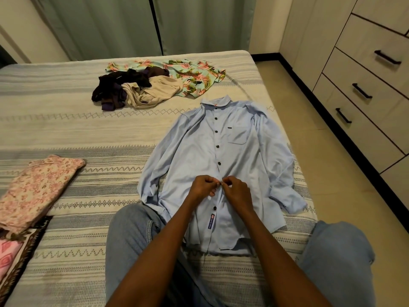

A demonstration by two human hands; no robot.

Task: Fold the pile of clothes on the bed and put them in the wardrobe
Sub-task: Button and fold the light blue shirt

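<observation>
Both hands, left hand (202, 186) and right hand (236, 191), pinch shirt (221, 151) placket, buttoning; unfolded pile (155, 82) at eleven o'clock. Next: fold sleeves.

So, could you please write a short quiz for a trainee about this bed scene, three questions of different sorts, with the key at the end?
1. True or false: the light blue shirt lies front side up on the bed.
2. Multiple choice: where do the left hand and the right hand pinch the shirt? A) collar B) button line C) a cuff
3. Fill in: the folded pink floral cloth lies to the person's ____.

Key
1. True; its buttons and chest pocket show.
2. B
3. Left; the unfolded pile lies beyond the shirt's collar.
</observation>
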